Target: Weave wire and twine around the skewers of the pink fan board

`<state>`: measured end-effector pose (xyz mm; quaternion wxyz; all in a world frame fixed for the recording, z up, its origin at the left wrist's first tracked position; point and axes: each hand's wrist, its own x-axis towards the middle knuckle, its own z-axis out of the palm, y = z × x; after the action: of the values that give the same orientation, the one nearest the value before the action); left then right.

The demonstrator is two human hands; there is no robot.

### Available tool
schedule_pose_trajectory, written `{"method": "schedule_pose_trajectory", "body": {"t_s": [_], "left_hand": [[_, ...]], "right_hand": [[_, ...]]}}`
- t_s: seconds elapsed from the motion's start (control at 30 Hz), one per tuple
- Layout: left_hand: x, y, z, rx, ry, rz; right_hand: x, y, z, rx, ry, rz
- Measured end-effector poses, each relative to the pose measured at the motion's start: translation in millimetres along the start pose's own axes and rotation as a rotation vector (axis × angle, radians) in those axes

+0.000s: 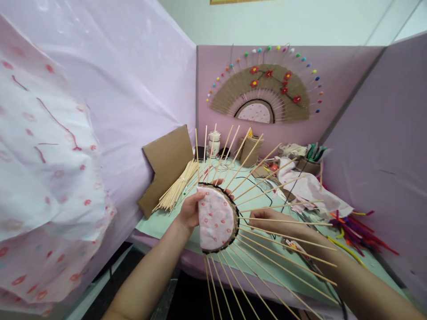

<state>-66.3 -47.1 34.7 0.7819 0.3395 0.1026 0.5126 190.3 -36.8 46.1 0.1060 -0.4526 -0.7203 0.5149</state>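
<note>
My left hand (194,205) grips the straight edge of a half-round fan base (216,220), thumb on the front and fingertips showing behind. Pink flowered cloth covers the base, and black cord edges its curved rim. Thin wooden sticks (267,205) fan out from that rim, upward, to the right and downward. Behind the right-hand sticks, my right hand (262,220) is closed in a pinch beside the rim. A black cord (245,218) runs between the rim and its fingers. The sticks partly cover this hand.
A finished fan (263,89) with red flowers and coloured pompoms hangs on the back panel. On the table are bundled sticks (178,186), cardboard (168,164), a twine roll (251,151), a white bottle (214,143), cloth scraps (310,191) and pipe cleaners (360,233). Flowered cloth (50,178) hangs left.
</note>
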Motion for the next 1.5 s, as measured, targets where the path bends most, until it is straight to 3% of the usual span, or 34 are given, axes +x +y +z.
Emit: {"method": "schedule_pose_trajectory", "body": {"t_s": [0.17,0.23,0.47,0.63,1.23,1.5], "left_hand": [[-2,-1,1.2,0.015,0.058,0.016],[-3,-1,1.5,0.028,0.075,0.022],[-3,-2,2.1,0.034,0.106,0.037],[-4,-3,5.2,0.005,0.064,0.029],[-2,-2,1.6,0.011,0.075,-0.039],[-4,1,1.6,0.024,0.073,-0.029]], "right_hand": [[12,14,-18,0.066,0.297,0.026],[13,17,-27,0.122,0.341,0.02],[-5,13,-46,0.137,0.343,-0.01],[-11,15,-51,0.21,0.37,-0.03],[17,22,-41,0.168,0.294,0.014],[9,11,-35,0.112,0.287,0.0]]}}
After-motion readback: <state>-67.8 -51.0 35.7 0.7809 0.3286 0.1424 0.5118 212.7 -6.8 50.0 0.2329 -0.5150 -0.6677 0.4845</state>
